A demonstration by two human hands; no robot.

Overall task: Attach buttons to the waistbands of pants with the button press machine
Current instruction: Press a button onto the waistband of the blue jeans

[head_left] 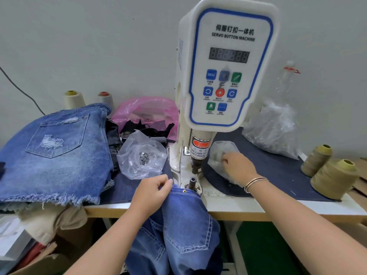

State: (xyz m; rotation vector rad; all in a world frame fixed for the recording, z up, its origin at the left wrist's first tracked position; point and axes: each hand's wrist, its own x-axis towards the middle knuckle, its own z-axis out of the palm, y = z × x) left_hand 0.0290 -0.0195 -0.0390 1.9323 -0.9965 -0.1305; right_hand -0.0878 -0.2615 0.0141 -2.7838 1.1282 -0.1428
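The pants (pixel 184 221) are hanging off the table's (pixel 248 208) front edge, their waistband lying by the press machine's (pixel 222 76) lower die (pixel 192 182). The left hand (pixel 153 192) is pinching the waistband; the right hand (pixel 237 165) is reaching, fingers curled, into a clear bag (pixel 220 153); whether it is grasping anything, I cannot tell
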